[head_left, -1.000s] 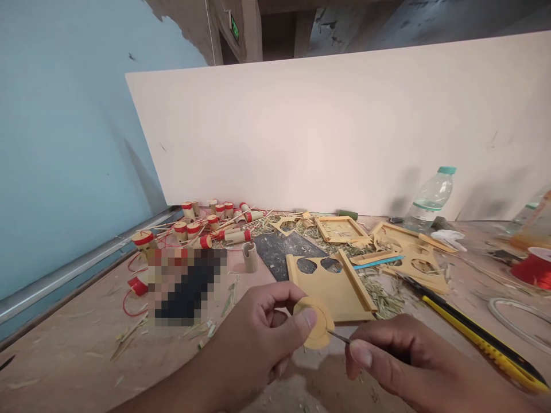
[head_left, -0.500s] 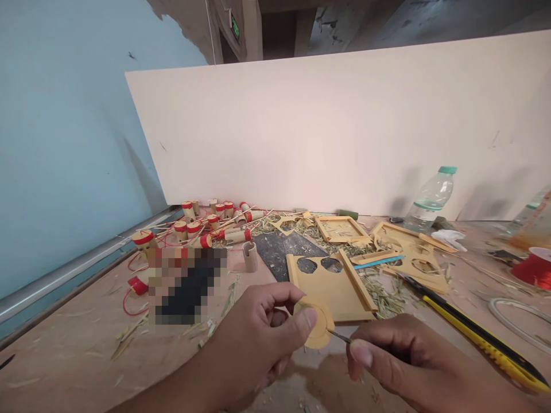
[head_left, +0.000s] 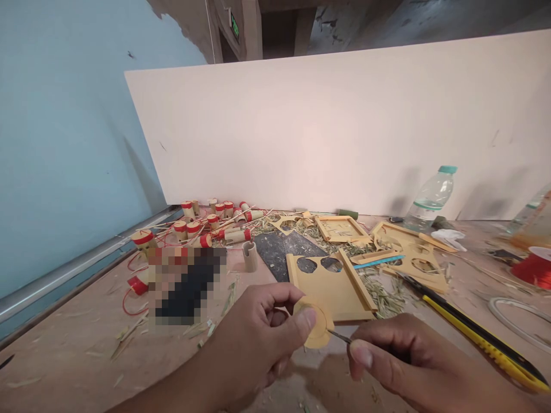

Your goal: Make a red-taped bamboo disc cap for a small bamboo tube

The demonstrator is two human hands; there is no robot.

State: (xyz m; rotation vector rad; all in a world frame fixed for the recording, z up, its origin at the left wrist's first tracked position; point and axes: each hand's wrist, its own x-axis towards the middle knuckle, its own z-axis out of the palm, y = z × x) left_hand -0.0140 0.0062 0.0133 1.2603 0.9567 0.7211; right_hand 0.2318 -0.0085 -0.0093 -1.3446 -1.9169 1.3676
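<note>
My left hand (head_left: 267,330) pinches a round yellow cardboard disc (head_left: 319,331) between thumb and fingers. A smaller circle is marked on its face. My right hand (head_left: 396,358) is closed on a thin, dark pointed metal tool (head_left: 341,336), whose tip touches the disc near the circle's right side. The rest of that tool is hidden in my fingers, so its kind is unclear. Just beyond the disc lies a yellow cardboard box piece (head_left: 331,295) with raised sides and two round holes. A short bamboo tube (head_left: 249,256) stands upright past my left hand.
Bamboo tubes with red bands (head_left: 193,229) crowd the back left, among sticks and red string. A yellow-and-black utility knife (head_left: 486,341) lies at right. Behind it are cut cardboard (head_left: 430,281), a tilted plastic bottle (head_left: 433,198) and a red spool (head_left: 534,272). A white board (head_left: 327,132) closes off the back.
Almost nothing differs. Both hands keep their grip and position, with the tool's tip still at the same spot on the disc.
</note>
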